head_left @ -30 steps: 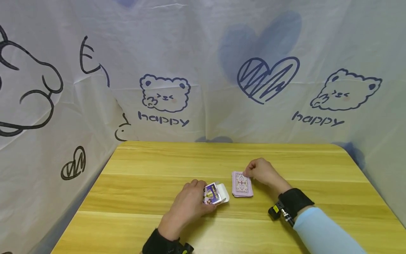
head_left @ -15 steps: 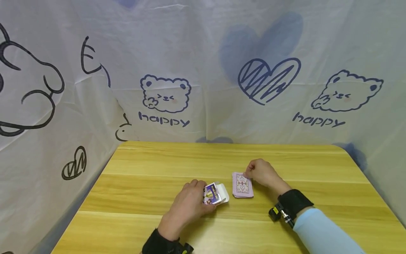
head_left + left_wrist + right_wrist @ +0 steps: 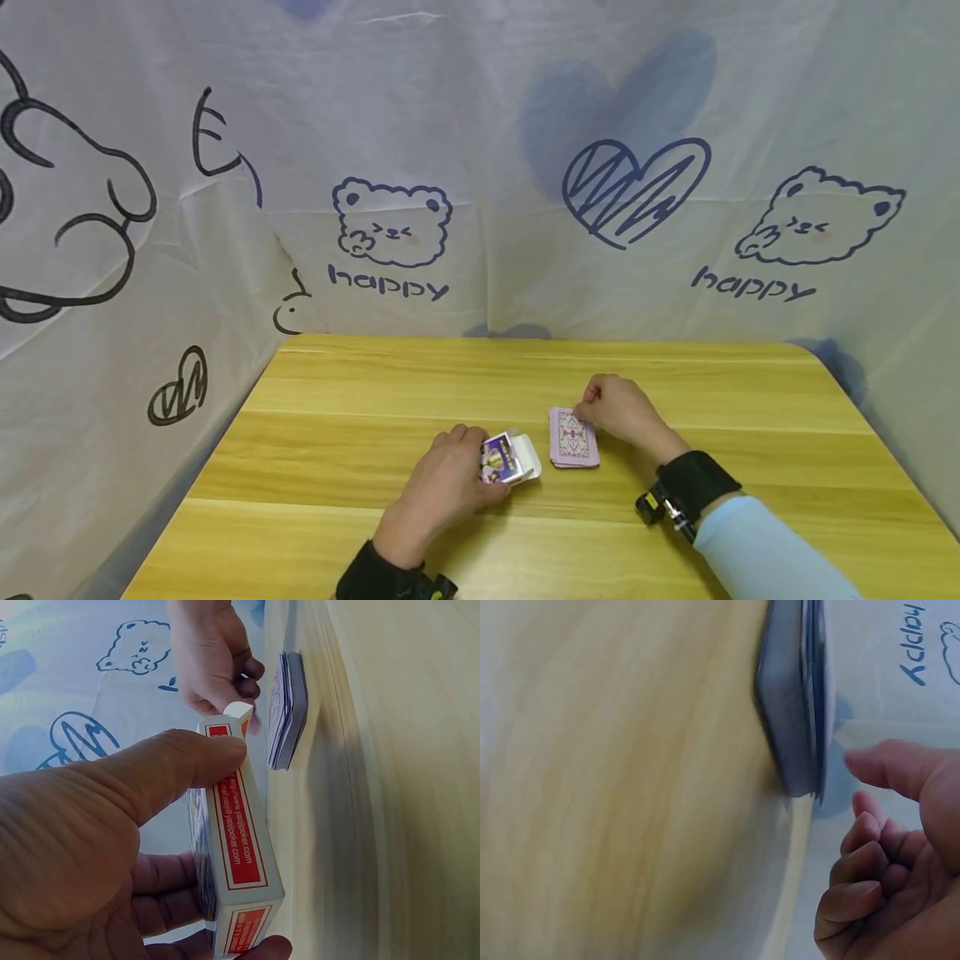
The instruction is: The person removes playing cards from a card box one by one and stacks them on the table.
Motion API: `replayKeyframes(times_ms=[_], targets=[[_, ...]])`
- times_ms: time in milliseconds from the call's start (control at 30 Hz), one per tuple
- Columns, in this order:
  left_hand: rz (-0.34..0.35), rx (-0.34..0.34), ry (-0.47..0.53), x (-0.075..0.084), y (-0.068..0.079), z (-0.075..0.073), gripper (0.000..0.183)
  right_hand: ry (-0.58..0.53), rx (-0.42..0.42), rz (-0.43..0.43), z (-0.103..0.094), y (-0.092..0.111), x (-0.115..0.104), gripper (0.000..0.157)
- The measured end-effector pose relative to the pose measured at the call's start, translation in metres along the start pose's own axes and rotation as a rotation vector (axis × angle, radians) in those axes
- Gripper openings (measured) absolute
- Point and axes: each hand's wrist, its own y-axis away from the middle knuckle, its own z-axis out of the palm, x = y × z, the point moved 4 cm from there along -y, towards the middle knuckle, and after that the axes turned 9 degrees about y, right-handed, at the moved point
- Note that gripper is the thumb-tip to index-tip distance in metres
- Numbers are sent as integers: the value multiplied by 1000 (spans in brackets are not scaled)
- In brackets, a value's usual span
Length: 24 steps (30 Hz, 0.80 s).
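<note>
My left hand (image 3: 442,479) grips a small playing-card box (image 3: 497,461), thumb along one red-and-white side and fingers round the other. The box's white flap stands open at its right end, towards the deck. In the left wrist view the box (image 3: 238,832) shows red panels with printed text. A deck of playing cards (image 3: 573,439) lies on the table, patterned purple back up. At the deck's far right corner are the fingertips of my right hand (image 3: 621,410). The right wrist view shows that thumb and forefinger apart beside the deck (image 3: 791,697), other fingers loosely curled, nothing between them.
The wooden table (image 3: 375,383) ends at a white cloth backdrop (image 3: 495,167) with drawn bears and hearts. Another cloth hangs along the left side. Black straps with small cameras circle both wrists.
</note>
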Motion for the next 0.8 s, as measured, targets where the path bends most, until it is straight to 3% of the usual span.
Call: replayKeyframes(times_ms=[233, 367, 600, 800], targets=[[23, 1, 3, -1, -1, 2, 71, -132, 140, -11, -8, 18, -16, 12], [37, 6, 10, -2, -1, 4, 71, -267, 164, -25, -7, 38, -34, 14], [84, 3, -8, -1, -1, 7, 69, -496, 68, -32, 13, 67, -61, 12], [108, -1, -4, 0, -2, 9, 66, -490, 12, -33, 27, 76, -73, 9]])
